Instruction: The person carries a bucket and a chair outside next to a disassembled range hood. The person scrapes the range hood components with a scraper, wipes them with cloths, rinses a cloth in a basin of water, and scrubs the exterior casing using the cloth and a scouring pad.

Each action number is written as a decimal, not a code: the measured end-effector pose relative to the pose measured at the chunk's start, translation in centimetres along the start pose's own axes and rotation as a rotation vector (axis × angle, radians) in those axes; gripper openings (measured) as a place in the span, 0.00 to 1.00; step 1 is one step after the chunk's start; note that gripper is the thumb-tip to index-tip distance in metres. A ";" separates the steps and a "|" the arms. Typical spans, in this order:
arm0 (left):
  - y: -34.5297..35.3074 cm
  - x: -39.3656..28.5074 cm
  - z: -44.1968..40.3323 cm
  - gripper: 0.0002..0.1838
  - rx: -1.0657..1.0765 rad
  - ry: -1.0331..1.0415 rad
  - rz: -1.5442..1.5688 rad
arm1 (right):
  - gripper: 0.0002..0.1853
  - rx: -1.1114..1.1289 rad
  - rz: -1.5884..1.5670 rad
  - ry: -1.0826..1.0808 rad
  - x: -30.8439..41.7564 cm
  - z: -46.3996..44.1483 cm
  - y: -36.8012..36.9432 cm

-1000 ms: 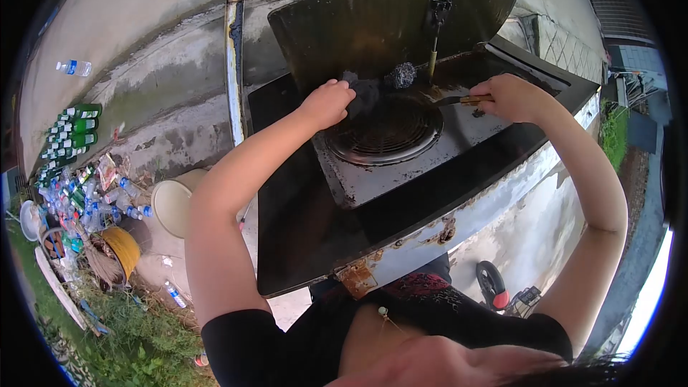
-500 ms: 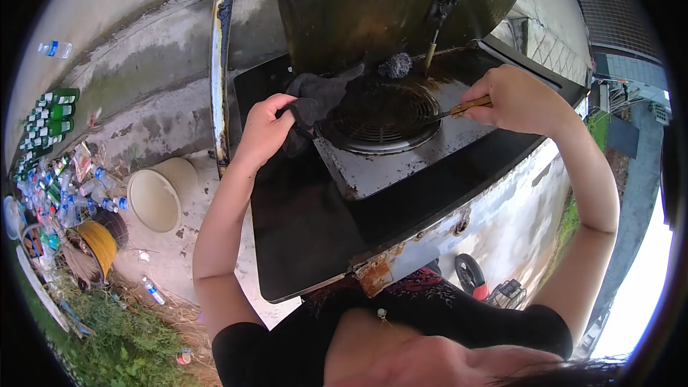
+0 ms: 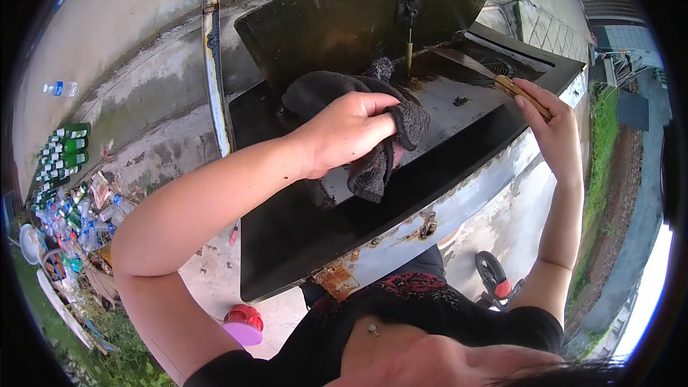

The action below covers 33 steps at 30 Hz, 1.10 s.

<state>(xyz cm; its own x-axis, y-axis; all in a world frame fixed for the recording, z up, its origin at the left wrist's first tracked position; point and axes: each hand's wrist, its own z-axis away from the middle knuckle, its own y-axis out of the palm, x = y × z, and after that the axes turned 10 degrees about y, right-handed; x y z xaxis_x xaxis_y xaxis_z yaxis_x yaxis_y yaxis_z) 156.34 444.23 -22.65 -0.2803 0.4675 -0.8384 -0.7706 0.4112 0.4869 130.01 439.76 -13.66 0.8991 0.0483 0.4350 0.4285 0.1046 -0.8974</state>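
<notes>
In my left hand [image 3: 351,132] is a dark grey cloth [image 3: 373,175], bunched in closed fingers and held over the stove's metal plate [image 3: 437,125]. More dark cloth lies behind that hand. My right hand [image 3: 552,118] grips the wooden handle of a flat-bladed, knife-like tool [image 3: 527,93] above the right part of the black stove top [image 3: 308,244]. Its blade points back and left, close to a dark ribbed piece [image 3: 499,68]. A scouring ball [image 3: 380,68] rests behind the cloth. My left hand and the cloth hide much of the plate's left side.
A grimy upright panel [image 3: 337,25] stands at the stove's back, with a bracket and yellow post [image 3: 409,57] before it. A rusty metal strip [image 3: 211,64] leans at left. Green bottles [image 3: 72,145], plastic bottles and a red and purple object [image 3: 246,324] lie on the ground.
My left hand has moved right with the cloth, over the plate. My right hand has drawn the tool away to the right. The round grate seen earlier is hidden or displaced. The view has shifted.
</notes>
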 end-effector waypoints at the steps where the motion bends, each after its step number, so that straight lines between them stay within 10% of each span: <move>1: -0.3 2.7 -1.1 0.14 0.049 0.099 -0.309 | 0.14 -0.075 -0.057 -0.006 -1.2 0.5 0.5; 4: -0.4 8.5 -3.1 0.21 0.211 0.062 -0.989 | 0.13 -0.356 -0.179 -0.019 -3.3 1.9 2.3; 10: -1.3 10.3 -9.4 0.15 0.088 0.159 -1.012 | 0.14 -0.781 -0.400 0.077 -3.8 2.0 5.0; 18: -1.5 13.1 -16.4 0.15 -0.146 0.162 -1.240 | 0.13 -0.726 -0.384 0.017 -4.3 1.9 4.5; 26: -2.1 8.1 -1.1 0.09 0.229 0.127 -1.049 | 0.10 -0.814 -0.536 -0.134 -4.7 1.9 5.2; 33: 1.4 6.6 -3.8 0.15 0.076 -0.047 -0.699 | 0.10 -0.762 -0.523 -0.114 -5.2 1.6 5.0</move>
<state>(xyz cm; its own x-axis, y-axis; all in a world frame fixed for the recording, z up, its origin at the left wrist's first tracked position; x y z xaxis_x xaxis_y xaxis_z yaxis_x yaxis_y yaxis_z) 151.30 444.93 -28.42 0.2921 0.1060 -0.9505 -0.7185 0.6802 -0.1449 127.34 441.64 -20.25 0.5782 0.2809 0.7661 0.7560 -0.5376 -0.3735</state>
